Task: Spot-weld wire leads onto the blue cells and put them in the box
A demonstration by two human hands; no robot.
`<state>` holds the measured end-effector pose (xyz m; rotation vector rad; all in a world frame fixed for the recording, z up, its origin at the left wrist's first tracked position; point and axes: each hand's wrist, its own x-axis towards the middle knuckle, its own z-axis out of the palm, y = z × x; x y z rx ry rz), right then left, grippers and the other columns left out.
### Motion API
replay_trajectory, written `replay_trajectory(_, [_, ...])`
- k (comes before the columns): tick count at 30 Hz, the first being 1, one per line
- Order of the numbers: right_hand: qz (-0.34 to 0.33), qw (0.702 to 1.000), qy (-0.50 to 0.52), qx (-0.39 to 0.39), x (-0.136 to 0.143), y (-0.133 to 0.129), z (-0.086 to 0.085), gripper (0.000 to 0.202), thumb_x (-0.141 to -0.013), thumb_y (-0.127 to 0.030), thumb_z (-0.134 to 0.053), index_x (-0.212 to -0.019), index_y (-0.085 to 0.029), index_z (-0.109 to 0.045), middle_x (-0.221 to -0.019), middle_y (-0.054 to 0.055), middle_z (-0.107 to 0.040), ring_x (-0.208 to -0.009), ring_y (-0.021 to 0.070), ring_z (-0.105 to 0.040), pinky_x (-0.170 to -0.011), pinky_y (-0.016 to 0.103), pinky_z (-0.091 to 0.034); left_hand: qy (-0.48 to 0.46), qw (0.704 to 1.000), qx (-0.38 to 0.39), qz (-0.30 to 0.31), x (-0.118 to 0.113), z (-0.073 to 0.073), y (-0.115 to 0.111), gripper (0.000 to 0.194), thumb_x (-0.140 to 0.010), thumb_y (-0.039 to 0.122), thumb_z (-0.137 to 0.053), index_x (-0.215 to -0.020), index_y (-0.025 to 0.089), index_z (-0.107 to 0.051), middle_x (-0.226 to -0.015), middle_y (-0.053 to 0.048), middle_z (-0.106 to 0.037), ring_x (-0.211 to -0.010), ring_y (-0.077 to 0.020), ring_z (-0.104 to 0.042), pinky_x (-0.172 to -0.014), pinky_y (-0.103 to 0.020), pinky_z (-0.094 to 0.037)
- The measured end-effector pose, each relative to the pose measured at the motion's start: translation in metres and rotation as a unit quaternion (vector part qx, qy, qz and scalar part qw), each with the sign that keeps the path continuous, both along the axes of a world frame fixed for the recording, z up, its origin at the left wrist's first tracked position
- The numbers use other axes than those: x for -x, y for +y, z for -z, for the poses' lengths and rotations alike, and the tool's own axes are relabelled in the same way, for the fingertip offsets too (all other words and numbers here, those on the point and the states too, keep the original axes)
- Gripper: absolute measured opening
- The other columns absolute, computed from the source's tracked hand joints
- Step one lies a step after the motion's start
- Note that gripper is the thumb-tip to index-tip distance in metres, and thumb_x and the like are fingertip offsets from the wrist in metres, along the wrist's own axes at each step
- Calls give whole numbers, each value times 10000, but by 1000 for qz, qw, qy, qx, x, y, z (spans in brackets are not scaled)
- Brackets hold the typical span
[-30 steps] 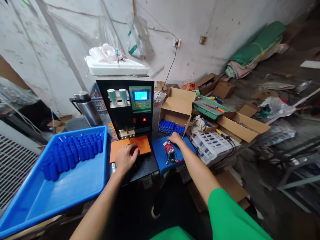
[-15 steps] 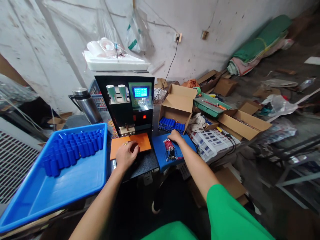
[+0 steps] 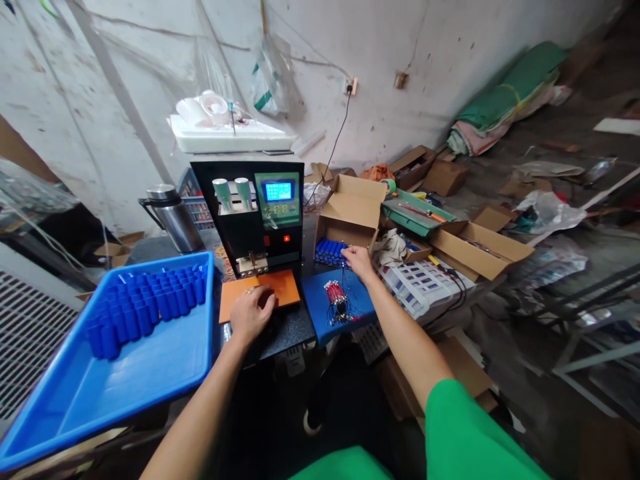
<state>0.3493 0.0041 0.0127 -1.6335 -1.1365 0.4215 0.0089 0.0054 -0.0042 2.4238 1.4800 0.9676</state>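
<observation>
Several blue cylinders [image 3: 329, 251] lie beside right fingers [image 3: 352, 253], orange board [image 3: 286, 287] under left fingers [image 3: 256, 297]; can't tell either's grasp!

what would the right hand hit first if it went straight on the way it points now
Most likely the blue cylinders in the open cardboard box, just beyond the right hand. Depth is unclear from this single view, so it might pass above them.

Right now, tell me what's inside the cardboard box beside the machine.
Blue cylinders lie stacked in the box. The right hand covers part of its right side; whatever is behind it or beneath the cylinders is hidden.
</observation>
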Motion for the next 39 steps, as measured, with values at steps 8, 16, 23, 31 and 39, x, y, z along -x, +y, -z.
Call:
replay_trajectory(8, [17, 999, 14, 31, 20, -5, -4, 262, -716, -360, -594, -524, -182, -574, -435, -29, -504, -513, 140, -508, -524, 234, -366, -23, 999, 27, 21, 3, -2, 0, 362, -881, 460, -498, -1074, 223, -693, -1078, -57, -737, -991, -246, -666, -858, -342, -493])
replay_trajectory(16, [-22, 979, 201, -26, 42, -6, -26, 244, -691, -320, -646, -546, -194, -495, -409, -74, -402, -380, 75, -376, -395, 196, -271, -49, 998, 41, 26, 6, 0, -1, 374, -865, 461, -517, -1089, 215, -688, -1066, -60, -741, -998, -235, -676, -863, -336, -509])
replay_trajectory(23, [-66, 986, 154, -19, 58, -17, -37, 234, -713, -314, -631, -559, -184, -513, -403, -64, -437, -377, 73, -391, -403, 192, -279, -72, 995, 56, 37, 7, 1, 0, 362, -866, 455, -541, -1083, 205, -687, -1060, -63, -741, -994, -231, -679, -875, -349, -522])
replay_trajectory(31, [-75, 981, 149, 99, 81, -26, -21, 191, -745, -261, -595, -582, -183, -533, -383, -70, -438, -343, 73, -372, -391, 194, -257, -174, 977, 38, 118, -30, 14, -32, 302, -894, 348, -567, -1129, 176, -649, -1033, -87, -720, -908, -192, -683, -854, -337, -549])
replay_trajectory(39, [-97, 972, 200, 72, 86, -29, -9, 231, -727, -260, -592, -540, -198, -470, -388, -80, -395, -352, 68, -361, -385, 186, -258, -126, 981, 33, 144, -99, 15, -49, 299, -878, 156, -554, -1161, 197, -640, -1067, -90, -705, -958, -214, -673, -898, -362, -539])
